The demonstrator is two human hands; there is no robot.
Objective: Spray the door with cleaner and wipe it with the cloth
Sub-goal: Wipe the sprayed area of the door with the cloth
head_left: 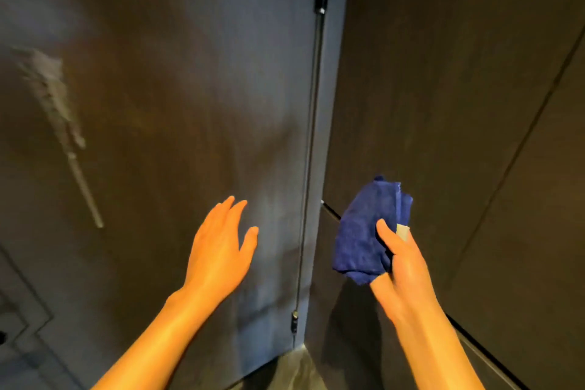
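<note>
The scene is dim, the dark door [164,104] and the wall [443,89] beside it taking only a faint bluish sheen near the hinge edge. Warm light falls on both forearms, which glow orange against the gloom. The right hand [402,266] and the blue cloth [364,237] cast a soft shadow on the wall below them. A pale streak [60,123] at the left is smeared by motion blur. The whole frame is soft, and straight lines lean and bow toward the edges from the wide lens.
</note>
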